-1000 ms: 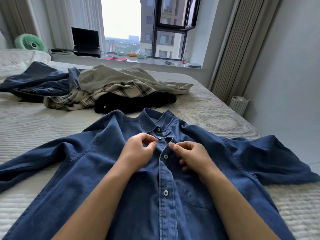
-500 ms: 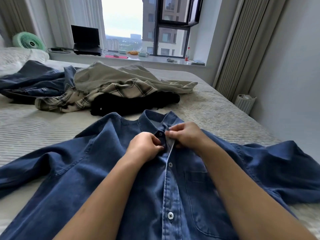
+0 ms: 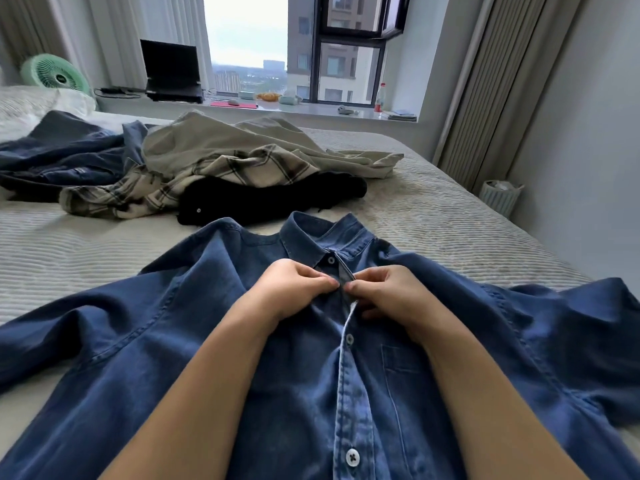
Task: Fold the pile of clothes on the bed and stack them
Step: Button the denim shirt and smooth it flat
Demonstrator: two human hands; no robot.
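While my left hand [image 3: 292,289] and right hand [image 3: 391,294] pinch the blue shirt [image 3: 311,375] near its collar, it lies flat in front of me, unfolded. At 11 o'clock, the pile of clothes [image 3: 207,171] waits; I see no stack yet.

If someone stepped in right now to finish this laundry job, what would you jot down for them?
Left hand and right hand: both pinch the placket of the denim shirt just below the collar, at the second button.
The shirt lies front up, spread flat on the bed, sleeves out. The collar button looks fastened.
Behind it waits the unfolded pile: plaid shirt, beige garment, black garment, dark blue garment.
Done: nothing is folded or stacked.
Left: finish the buttoning, fold this shirt, then the rest, and stack.
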